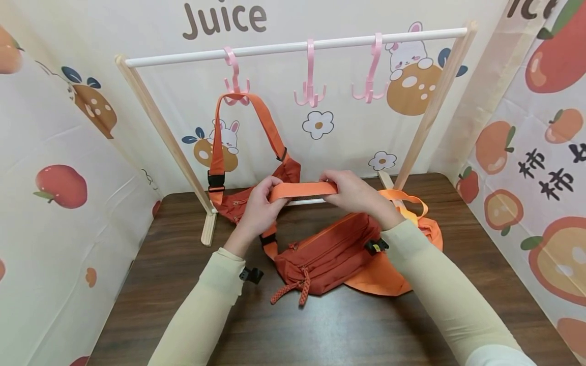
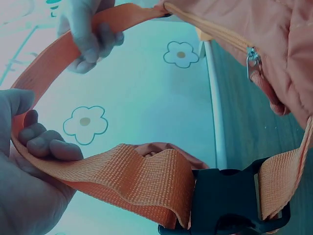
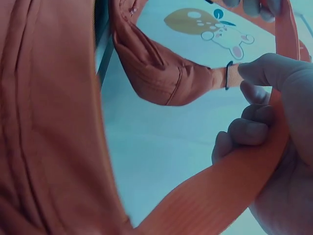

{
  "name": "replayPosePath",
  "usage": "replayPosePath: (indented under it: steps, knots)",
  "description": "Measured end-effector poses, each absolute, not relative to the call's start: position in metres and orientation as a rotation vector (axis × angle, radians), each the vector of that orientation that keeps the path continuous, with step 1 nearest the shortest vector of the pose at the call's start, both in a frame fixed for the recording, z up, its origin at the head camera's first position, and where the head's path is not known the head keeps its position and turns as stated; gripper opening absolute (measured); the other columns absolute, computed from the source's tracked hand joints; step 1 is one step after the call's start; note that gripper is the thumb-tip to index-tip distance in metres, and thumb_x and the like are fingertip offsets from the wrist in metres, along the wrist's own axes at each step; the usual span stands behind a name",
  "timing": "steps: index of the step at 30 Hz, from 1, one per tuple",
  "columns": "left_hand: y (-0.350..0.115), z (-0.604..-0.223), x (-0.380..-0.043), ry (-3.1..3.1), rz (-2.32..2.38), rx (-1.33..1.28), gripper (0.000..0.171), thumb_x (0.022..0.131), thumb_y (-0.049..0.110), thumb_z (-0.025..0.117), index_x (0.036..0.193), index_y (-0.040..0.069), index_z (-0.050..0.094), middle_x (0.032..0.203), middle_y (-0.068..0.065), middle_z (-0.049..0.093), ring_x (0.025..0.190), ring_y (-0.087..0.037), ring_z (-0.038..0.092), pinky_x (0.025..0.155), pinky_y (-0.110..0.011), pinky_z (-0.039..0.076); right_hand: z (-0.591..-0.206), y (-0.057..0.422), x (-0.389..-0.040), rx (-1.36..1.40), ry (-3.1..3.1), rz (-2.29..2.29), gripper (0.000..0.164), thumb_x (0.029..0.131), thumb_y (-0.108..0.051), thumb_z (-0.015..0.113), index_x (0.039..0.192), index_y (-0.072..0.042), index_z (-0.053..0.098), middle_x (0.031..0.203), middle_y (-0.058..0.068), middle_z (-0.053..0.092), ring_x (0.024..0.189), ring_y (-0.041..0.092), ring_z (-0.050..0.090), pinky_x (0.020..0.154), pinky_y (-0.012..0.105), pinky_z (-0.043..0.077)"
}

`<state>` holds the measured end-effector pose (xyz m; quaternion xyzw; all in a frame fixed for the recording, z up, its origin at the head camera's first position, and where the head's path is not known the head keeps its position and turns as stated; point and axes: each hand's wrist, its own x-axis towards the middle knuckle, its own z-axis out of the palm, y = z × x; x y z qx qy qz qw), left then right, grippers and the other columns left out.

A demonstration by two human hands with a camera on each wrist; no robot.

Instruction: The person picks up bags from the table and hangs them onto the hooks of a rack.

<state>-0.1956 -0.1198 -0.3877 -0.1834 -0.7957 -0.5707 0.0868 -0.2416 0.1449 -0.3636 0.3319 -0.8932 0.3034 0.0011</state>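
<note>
Both hands hold the orange strap (image 1: 303, 190) of a rust-red waist bag (image 1: 327, 254), stretched level between them. My left hand (image 1: 262, 206) grips the strap's left end, with fingers curled round it in the left wrist view. On the other end, my right hand (image 1: 354, 190) has its thumb and fingers round the webbing (image 3: 215, 191). The bag's body hangs below the hands, low over the table, with its zip and braided pulls (image 1: 302, 290) facing me. A black buckle (image 2: 225, 200) joins the strap near the left hand.
A second rust-red waist bag (image 1: 233, 203) hangs by its strap from the left pink hook (image 1: 233, 71). Two other pink hooks (image 1: 310, 76) hang on the white rail (image 1: 274, 49) of a wooden stand. Orange fabric items (image 1: 386, 277) lie behind the held bag on the brown table (image 1: 183, 264).
</note>
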Motion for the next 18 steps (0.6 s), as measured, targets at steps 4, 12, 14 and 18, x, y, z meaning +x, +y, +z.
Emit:
replayPosePath:
  steps: [4, 12, 14, 18]
  knots:
    - [-0.125, -0.387, -0.196, -2.361, -1.709, -0.532, 0.011, 0.102, 0.008, 0.070, 0.110, 0.004, 0.064, 0.087, -0.009, 0.062, 0.075, -0.025, 0.051, 0.072, -0.034, 0.044, -0.364, 0.153, -0.242, 1.009, -2.797, 0.998, 0.017, 0.095, -0.003, 0.074, 0.106, -0.012, 0.065, 0.088, 0.002, 0.064, 0.074, 0.021, 0.054, 0.072, 0.039, 0.045]
    - [-0.136, -0.385, -0.194, -2.389, -1.695, -0.513, 0.010, 0.103, 0.011, 0.069, 0.112, 0.008, 0.066, 0.078, -0.006, 0.054, 0.063, -0.025, 0.046, 0.061, -0.033, 0.040, -0.359, 0.167, -0.243, 0.988, -2.733, 1.061, 0.018, 0.093, -0.002, 0.073, 0.104, -0.014, 0.066, 0.077, 0.002, 0.053, 0.068, 0.021, 0.048, 0.069, 0.039, 0.041]
    - [-0.139, -0.385, -0.193, -2.399, -1.679, -0.516, 0.011, 0.104, 0.013, 0.069, 0.112, 0.008, 0.066, 0.079, -0.006, 0.054, 0.062, -0.024, 0.045, 0.060, -0.032, 0.039, -0.358, 0.170, -0.243, 0.976, -2.727, 1.068, 0.019, 0.093, -0.002, 0.073, 0.105, -0.014, 0.066, 0.077, 0.002, 0.052, 0.067, 0.021, 0.048, 0.067, 0.038, 0.040]
    - [-0.142, -0.383, -0.192, -2.416, -1.667, -0.513, 0.012, 0.104, 0.018, 0.069, 0.113, 0.010, 0.066, 0.078, -0.006, 0.053, 0.061, -0.023, 0.043, 0.059, -0.032, 0.038, -0.355, 0.174, -0.242, 0.976, -2.722, 1.098, 0.018, 0.094, -0.004, 0.073, 0.106, -0.015, 0.065, 0.078, 0.002, 0.052, 0.066, 0.021, 0.048, 0.066, 0.037, 0.040]
